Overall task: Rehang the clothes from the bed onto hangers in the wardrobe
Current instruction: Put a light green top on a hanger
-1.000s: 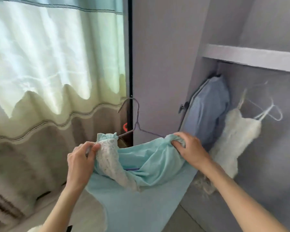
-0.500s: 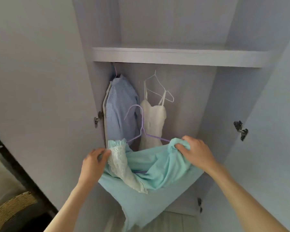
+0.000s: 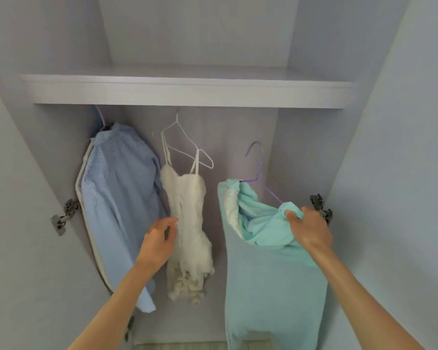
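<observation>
Mint garment (image 3: 271,274) on purple hanger (image 3: 259,170), bunched in right hand (image 3: 310,229) grasp. Left hand (image 3: 158,239) relaxed, fingers against white dress (image 3: 187,223) beside it.

rail: hidden behind the shelf (image 3: 187,93), so what the hooks under it hang from cannot be seen.
blue shirt (image 3: 116,198): its hanger's hook runs up out of sight under the shelf.
white hanger (image 3: 185,145): its hook tip vanishes under the shelf.
mint garment (image 3: 271,286): hem cut off by the bottom edge.
purple hanger (image 3: 259,170): lower bar buried in the mint garment.
right hand (image 3: 310,229): fingertips hidden in the cloth it grips.
both forearms: cut off at the bottom edge.
</observation>
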Tool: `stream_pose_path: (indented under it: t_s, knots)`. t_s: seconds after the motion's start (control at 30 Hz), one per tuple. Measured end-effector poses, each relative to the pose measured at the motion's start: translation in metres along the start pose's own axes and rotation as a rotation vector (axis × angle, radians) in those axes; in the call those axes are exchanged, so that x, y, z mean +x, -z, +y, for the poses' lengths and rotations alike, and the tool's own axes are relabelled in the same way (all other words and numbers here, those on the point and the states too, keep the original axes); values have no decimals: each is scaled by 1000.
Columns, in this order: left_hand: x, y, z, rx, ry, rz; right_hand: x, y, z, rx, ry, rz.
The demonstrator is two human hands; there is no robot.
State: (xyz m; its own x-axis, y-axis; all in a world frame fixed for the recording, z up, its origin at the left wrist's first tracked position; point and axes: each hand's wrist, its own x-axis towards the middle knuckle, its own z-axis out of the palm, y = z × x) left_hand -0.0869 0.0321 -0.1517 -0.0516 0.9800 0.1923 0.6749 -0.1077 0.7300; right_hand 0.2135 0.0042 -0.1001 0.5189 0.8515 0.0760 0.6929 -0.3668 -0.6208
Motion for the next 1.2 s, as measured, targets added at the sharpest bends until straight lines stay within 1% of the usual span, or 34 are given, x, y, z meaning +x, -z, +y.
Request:
stream_pose_path:
  t_s: [0.07, 0.2, 0.3, 0.43, 0.5, 0.57, 0.6, 0.67, 0.73, 0.87, 0.93, 1.0, 1.1, 1.2]
  knots:
    - [21, -11, 11, -39, 2, 4, 20, -9, -2, 98, -52, 20]
    - [56, -32, 30, -117, 9, 0, 51, -24, -15, 256, -53, -6]
    - [87, -47, 35, -171, 75, 7, 71, -38, -31, 394, -82, -64]
    - [138, -63, 44, -216, 147, 38, 97, -63, -59, 520, -91, -92]
    - [165, -71, 51, -330, 184, 30, 110, -79, -75, 549, -98, -109]
    - [190, -77, 59, -474, 222, -17, 122, -97, -89, 572, -109, -124]
    - [202, -81, 62, -507, 224, -24, 127, -106, -95, 580, -109, -127]
    - [224, -85, 64, -491, 225, 10, 137, -121, -107, 586, -100, -126]
    - [240, -83, 66, -424, 232, 36, 142, -129, -116, 606, -76, -122]
    - [269, -79, 52, -353, 227, -1, 153, -139, -139, 637, 32, -94]
    - [275, -79, 42, -413, 178, -33, 155, -145, -149, 650, 102, -64]
    - [274, -79, 37, -527, 154, -63, 156, -151, -155, 659, 150, -45]
    - [274, -77, 35, -626, 159, -126, 160, -158, -158, 682, 163, -31]
    - [275, -72, 33, -665, 183, -139, 167, -160, -159, 691, 170, -20]
